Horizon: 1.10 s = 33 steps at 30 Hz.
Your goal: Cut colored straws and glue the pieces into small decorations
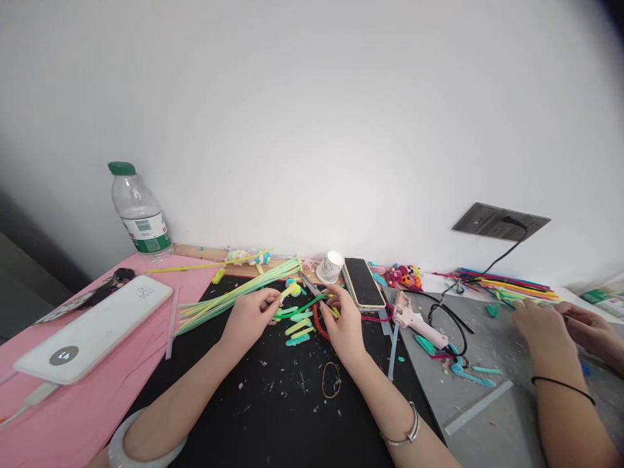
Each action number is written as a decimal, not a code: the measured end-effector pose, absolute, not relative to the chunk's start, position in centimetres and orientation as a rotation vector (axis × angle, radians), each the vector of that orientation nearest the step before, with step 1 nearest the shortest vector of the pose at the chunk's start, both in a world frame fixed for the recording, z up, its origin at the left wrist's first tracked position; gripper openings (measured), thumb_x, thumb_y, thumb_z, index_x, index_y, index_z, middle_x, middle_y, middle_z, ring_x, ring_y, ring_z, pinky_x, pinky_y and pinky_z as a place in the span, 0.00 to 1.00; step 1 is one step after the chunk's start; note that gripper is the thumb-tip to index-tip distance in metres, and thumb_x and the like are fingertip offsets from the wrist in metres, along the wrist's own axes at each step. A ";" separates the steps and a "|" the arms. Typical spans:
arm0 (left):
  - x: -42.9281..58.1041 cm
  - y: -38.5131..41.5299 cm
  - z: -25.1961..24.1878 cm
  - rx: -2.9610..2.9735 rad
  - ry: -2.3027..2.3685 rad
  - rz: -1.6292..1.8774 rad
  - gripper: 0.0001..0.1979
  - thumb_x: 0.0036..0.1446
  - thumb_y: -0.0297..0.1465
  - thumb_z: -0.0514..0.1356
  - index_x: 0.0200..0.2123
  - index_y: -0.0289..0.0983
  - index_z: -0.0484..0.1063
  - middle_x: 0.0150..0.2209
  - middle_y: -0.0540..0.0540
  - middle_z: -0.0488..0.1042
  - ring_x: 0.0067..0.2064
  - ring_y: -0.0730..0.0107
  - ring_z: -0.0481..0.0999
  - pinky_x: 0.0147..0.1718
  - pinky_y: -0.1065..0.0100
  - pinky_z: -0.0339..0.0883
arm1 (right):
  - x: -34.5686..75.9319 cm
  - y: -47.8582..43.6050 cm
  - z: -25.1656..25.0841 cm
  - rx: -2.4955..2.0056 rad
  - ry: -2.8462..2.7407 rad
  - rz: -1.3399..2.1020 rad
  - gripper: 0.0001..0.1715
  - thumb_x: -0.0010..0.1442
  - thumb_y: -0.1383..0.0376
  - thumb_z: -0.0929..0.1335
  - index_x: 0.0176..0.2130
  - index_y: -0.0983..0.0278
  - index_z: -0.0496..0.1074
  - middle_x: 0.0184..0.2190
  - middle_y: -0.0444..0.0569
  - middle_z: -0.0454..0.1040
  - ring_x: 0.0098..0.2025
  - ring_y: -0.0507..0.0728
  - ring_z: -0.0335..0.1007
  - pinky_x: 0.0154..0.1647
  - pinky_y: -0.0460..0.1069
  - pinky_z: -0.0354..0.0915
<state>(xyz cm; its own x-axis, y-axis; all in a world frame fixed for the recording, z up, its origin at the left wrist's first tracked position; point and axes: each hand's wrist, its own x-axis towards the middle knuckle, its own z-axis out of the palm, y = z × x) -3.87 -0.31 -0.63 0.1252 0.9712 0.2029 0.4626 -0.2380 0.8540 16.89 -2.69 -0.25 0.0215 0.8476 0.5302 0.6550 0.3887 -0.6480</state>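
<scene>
My left hand [251, 320] is closed in a pinch on a small yellow piece [285, 294], which touches a blue-and-yellow fuzzy ball [294, 286]. My right hand [345, 322] has its fingers bent together beside the scissors [310, 283]; a yellow-green bit shows at its fingertips, but the grip is too small to make out. A green stem [305, 307] runs between the two hands. Short green and yellow pieces [298, 327] lie below it on the black mat [273, 416]. To the left spreads a bundle of long pale green stems [234, 296].
A paper cup [331, 266] and phone [363, 283] stand near the wall. Right of them lies a pink glue gun [419, 325] with a black cord. A white power bank [92, 331] and bottle [141, 214] are left. Another person's hands [548, 331] work at far right.
</scene>
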 end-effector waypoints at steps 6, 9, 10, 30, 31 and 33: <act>-3.9 -0.1 -0.8 1.754 1.461 1.119 0.12 0.54 0.39 0.56 0.34 0.37 0.73 0.30 0.47 0.76 0.26 0.69 0.73 0.24 0.70 0.72 | 16.8 -2.8 0.0 -1.190 -1.912 0.308 0.09 0.60 0.70 0.63 0.28 0.63 0.67 0.30 0.48 0.71 0.35 0.56 0.66 0.39 0.51 0.63; -3.7 -0.3 -0.7 1.688 1.384 1.104 0.13 0.54 0.39 0.56 0.35 0.36 0.73 0.29 0.48 0.75 0.26 0.70 0.73 0.22 0.71 0.73 | 16.6 -2.8 -0.2 -1.150 -2.103 0.383 0.08 0.61 0.71 0.63 0.32 0.62 0.69 0.32 0.48 0.72 0.38 0.56 0.65 0.41 0.51 0.63; -3.6 -0.3 -0.7 1.687 1.353 1.097 0.13 0.54 0.39 0.56 0.35 0.36 0.73 0.28 0.48 0.74 0.26 0.71 0.72 0.22 0.71 0.73 | 16.5 -2.8 -0.3 -1.145 -2.148 0.400 0.07 0.60 0.72 0.64 0.34 0.62 0.70 0.34 0.48 0.73 0.39 0.57 0.65 0.42 0.52 0.63; -3.5 -0.5 -0.6 1.730 1.299 1.088 0.12 0.55 0.38 0.56 0.35 0.37 0.73 0.26 0.49 0.73 0.25 0.71 0.72 0.23 0.70 0.74 | 16.5 -2.8 -0.6 -1.218 -1.961 0.531 0.14 0.56 0.75 0.65 0.41 0.61 0.72 0.32 0.47 0.73 0.36 0.55 0.69 0.38 0.49 0.66; -3.6 -0.5 -0.7 1.737 1.300 1.087 0.12 0.55 0.38 0.56 0.35 0.37 0.73 0.26 0.49 0.74 0.25 0.71 0.73 0.23 0.70 0.74 | 16.4 -2.8 -0.5 -1.215 -1.946 0.547 0.14 0.56 0.74 0.65 0.40 0.61 0.73 0.32 0.47 0.73 0.36 0.54 0.69 0.38 0.49 0.66; -3.6 -0.4 -0.8 1.771 1.303 1.084 0.12 0.55 0.38 0.56 0.36 0.37 0.73 0.26 0.49 0.75 0.25 0.70 0.73 0.23 0.71 0.73 | 16.3 -2.8 -0.5 -1.212 -1.920 0.567 0.14 0.56 0.74 0.65 0.40 0.61 0.74 0.33 0.48 0.74 0.36 0.54 0.70 0.38 0.48 0.66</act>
<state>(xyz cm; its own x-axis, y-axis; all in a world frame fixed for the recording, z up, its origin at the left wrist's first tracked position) -3.61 -0.41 -0.77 0.1533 0.9617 0.2273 0.3983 -0.2707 0.8764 16.34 -2.77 -0.48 -0.2409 0.8944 0.3768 0.5461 0.4458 -0.7092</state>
